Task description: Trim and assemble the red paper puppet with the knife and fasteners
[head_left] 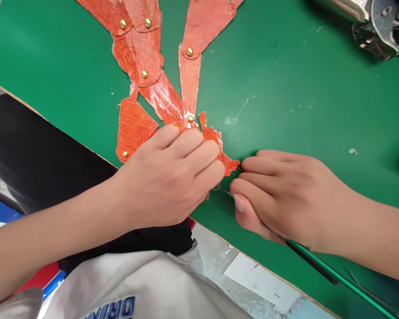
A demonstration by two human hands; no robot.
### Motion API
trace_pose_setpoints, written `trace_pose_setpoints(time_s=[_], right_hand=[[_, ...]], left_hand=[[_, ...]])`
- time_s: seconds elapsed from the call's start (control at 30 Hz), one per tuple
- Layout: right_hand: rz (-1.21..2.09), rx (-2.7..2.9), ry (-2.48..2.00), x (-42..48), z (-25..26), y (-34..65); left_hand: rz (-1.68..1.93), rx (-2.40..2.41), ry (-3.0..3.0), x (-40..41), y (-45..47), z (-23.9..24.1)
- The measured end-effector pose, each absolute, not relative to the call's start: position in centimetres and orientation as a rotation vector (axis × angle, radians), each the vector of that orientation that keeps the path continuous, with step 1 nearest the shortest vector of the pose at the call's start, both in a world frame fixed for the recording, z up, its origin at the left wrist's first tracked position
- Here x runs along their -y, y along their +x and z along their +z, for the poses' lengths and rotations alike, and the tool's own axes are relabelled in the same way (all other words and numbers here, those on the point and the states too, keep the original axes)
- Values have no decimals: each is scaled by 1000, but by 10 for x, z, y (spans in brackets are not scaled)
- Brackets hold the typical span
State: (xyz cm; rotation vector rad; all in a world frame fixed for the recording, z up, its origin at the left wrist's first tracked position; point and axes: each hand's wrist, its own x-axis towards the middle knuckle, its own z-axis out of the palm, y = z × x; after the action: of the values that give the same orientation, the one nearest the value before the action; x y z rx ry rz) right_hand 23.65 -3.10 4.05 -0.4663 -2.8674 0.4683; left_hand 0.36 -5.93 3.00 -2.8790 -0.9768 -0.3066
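Closest to the lens, the left hand (173, 177) curls shut over the jagged lower end of the orange jointed figure (142, 66), pinning it to the green bench (286, 88); the right hand (279, 195), pinched closed, grips a thin tool (335, 275) whose tip meets that edge; fine edge work seems under way, calling for a steady hold; brass rivets (144, 74) stud the figure.

The left hand (173, 177) lies palm down, fingers curled close together and pointing toward 2 o'clock. The left forearm (53, 235) runs off toward 8 o'clock. At its 3 o'clock, the right hand (279, 195) bunches its fingers in a pinch with the thumb tucked below. The right forearm (369, 235) leaves toward 4 o'clock.
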Motion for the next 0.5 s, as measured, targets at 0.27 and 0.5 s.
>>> trace_pose_setpoints(time_s=[0.27,0.5], right_hand=[[470,2906,-423,27,44,238],[489,2881,-426,28,43,237]], left_hand=[[-324,975,-2911,58,4,33],[-324,989,-2895,58,4,32]])
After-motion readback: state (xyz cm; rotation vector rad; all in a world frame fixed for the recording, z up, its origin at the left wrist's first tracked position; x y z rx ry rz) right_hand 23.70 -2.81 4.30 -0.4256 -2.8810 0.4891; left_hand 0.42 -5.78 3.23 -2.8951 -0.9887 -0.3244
